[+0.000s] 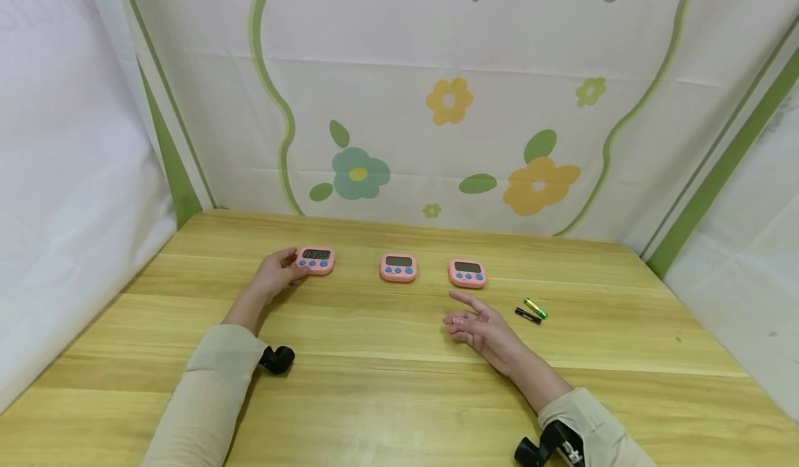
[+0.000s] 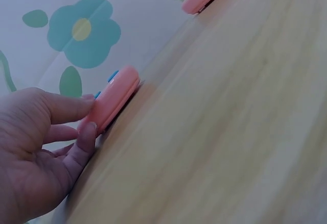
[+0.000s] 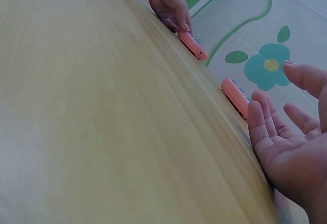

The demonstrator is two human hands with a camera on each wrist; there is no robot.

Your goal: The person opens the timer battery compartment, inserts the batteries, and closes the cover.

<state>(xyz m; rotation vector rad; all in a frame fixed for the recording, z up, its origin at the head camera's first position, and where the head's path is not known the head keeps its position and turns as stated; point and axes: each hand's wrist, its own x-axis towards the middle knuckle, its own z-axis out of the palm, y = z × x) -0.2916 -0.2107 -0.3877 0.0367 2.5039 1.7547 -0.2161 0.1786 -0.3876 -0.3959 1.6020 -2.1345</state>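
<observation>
Left of the middle timer (image 1: pixel 398 268), my left hand (image 1: pixel 273 275) pinches the end timer (image 1: pixel 319 261); front-right, my right hand (image 1: pixel 490 333) holds its fingers apart.

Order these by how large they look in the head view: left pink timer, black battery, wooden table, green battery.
1. Wooden table
2. Left pink timer
3. Green battery and black battery: too alike to rank
</observation>
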